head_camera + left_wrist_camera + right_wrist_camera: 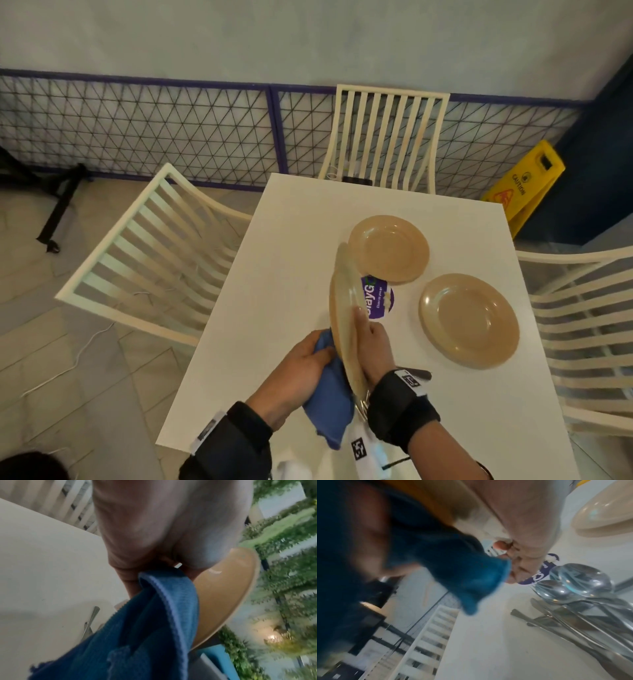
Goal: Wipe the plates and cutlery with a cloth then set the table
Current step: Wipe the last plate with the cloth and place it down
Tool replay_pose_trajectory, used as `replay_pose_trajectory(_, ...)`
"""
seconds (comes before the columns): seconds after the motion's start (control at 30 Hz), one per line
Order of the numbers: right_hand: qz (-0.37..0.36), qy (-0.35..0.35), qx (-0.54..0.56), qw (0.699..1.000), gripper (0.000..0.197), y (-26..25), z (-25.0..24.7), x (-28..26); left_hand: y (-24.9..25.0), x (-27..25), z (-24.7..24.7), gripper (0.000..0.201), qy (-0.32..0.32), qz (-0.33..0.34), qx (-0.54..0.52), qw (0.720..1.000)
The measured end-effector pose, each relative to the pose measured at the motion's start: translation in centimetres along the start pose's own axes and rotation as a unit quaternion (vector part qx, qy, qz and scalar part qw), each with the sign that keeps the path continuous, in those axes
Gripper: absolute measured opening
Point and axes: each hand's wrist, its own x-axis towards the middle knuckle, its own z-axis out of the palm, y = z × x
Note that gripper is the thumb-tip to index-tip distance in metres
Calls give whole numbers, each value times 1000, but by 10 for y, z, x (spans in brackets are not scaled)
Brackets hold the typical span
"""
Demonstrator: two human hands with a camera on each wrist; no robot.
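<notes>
My right hand (373, 346) grips a tan plate (346, 301) that stands on edge above the white table (274, 274); a second rim seems to lie against it. My left hand (308, 356) holds a blue cloth (329, 404) against the plate's left face. The left wrist view shows the cloth (154, 628) draped over the plate (223, 595). Two more tan plates (388, 248) (469, 320) lie flat on the table. A pile of spoons, knives and forks (573, 601) lies on the table under my right wrist.
A purple sticker (376, 298) marks the table's middle. Cream slatted chairs stand at the left (144, 260), far end (387, 137) and right (589, 325). A yellow caution sign (527, 185) stands by the far right corner. A mesh fence (137, 130) runs behind.
</notes>
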Motion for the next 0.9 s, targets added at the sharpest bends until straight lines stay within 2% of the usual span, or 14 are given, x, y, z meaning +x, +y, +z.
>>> replay_pose_trajectory(0.07,11,29,32,999,59,3,-7,1,5,-5,-18,24,-12,-17,-56,998)
replay_pose_trajectory(0.2,44,38,174,983,24,1,-16,-9,4,-6,-63,24,1,8,-121,993)
replay_pose_trajectory(0.3,60,37,244,967,21,1,-20,-12,-9,2,-84,20,60,36,-110,992)
replay_pose_trajectory(0.4,39,52,232,971,18,6,-19,-12,-35,10,-98,27,117,65,-8,991)
replay_pose_trajectory(0.5,33,52,227,972,11,8,-18,-16,-57,13,-103,23,140,52,71,986)
replay_pose_trajectory(0.6,44,40,216,975,9,9,-18,-19,-81,16,-113,26,169,59,175,968)
replay_pose_trajectory(0.67,53,37,210,976,10,12,-19,-18,-105,18,-122,27,165,45,258,951)
replay_pose_trajectory(0.73,56,30,210,976,11,15,-20,-17,-133,18,-126,29,157,-4,317,935)
replay_pose_trajectory(0.8,59,11,219,974,15,18,-21,-16,-158,19,-125,37,151,-44,343,926)
replay_pose_trajectory(0.9,68,-13,237,969,20,20,-21,-13,-180,17,-120,49,97,-49,374,921)
